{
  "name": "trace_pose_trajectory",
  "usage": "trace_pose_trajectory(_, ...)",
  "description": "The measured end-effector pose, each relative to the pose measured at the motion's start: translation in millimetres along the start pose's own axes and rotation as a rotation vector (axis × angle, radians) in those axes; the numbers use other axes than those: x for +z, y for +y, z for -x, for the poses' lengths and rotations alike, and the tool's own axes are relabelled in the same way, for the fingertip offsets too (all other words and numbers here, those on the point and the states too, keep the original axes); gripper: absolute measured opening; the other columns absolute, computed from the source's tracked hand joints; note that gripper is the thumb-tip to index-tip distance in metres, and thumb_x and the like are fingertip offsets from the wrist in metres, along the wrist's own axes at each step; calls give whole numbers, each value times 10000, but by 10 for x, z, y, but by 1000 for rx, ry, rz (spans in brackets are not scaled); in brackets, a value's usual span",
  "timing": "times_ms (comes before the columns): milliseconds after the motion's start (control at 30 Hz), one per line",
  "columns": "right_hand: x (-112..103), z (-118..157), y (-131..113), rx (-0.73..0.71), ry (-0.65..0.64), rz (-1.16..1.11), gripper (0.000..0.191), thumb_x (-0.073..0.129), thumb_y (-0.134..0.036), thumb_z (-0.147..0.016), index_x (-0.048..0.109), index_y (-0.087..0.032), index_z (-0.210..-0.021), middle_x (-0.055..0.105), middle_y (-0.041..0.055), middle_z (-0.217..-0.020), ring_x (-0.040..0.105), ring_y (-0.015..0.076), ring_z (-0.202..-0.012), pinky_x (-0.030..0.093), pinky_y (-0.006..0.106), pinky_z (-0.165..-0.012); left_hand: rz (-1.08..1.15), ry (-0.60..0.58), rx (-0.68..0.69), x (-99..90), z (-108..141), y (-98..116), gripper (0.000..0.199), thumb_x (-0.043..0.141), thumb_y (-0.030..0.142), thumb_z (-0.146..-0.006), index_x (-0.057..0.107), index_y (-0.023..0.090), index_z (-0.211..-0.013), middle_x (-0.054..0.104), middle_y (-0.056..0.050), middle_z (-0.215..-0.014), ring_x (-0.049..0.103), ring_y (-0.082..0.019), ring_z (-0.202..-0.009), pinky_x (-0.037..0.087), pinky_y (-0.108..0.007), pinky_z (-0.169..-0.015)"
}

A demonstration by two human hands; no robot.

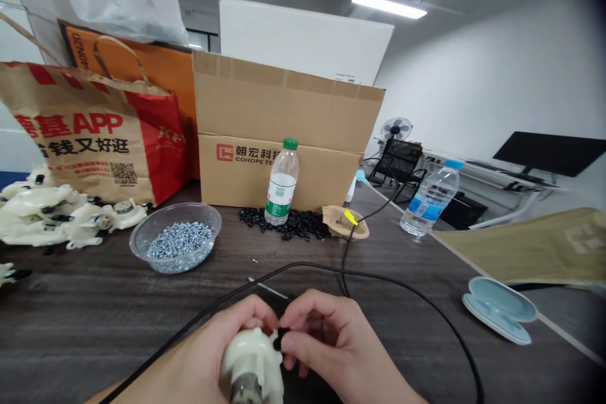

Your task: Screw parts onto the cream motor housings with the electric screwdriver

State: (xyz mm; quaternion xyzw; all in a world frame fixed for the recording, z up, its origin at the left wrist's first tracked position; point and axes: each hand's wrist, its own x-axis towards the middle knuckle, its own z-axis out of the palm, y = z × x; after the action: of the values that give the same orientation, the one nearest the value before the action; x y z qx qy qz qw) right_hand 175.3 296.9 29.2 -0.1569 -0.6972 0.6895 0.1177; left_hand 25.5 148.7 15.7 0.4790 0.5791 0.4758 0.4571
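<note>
At the bottom middle, my left hand [208, 353] is wrapped round a cream plastic housing [253, 360] with a metal motor-like cylinder [246, 388] set in it. My right hand [326, 341] pinches a small black plastic piece [282, 336] between thumb and forefinger, against the right side of the housing. Whether the piece is seated in it, I cannot tell. A screwdriver [269, 289] with a thin metal shaft lies just beyond my hands, its dark end partly hidden by them. A single screw [255, 260] rests farther out.
A clear bowl of screws [137, 246] stands left of centre, beside piled cream housings [57, 214]. Black pieces [303, 225] lie heaped round a green-capped bottle [283, 186]. A black cable [379, 275] loops across the table and over my left forearm. An open pale-blue case [502, 303] lies right.
</note>
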Motion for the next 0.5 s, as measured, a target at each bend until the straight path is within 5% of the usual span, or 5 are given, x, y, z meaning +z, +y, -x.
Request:
trace_pose_trajectory(167,23,11,11,-88,14,58,100,739,-225,-797,667,-167,-834,663,-11,-687,602,105,-628,473,185,-589,16,-29,54,-15,-51,-89,584,822,184,-639,581,230,-1169,585,-10,-1063,547,-188,-927,410,-256,-772)
trace_pose_trajectory(500,-61,42,-3,-409,60,545,131,675,-215,-890,661,-181,-764,676,12,-707,596,125,-651,436,220,-627,206,-101,108,46,-126,-63,549,812,251,-641,595,181,-1140,614,5,-878,501,-114,-721,370,-217,-637)
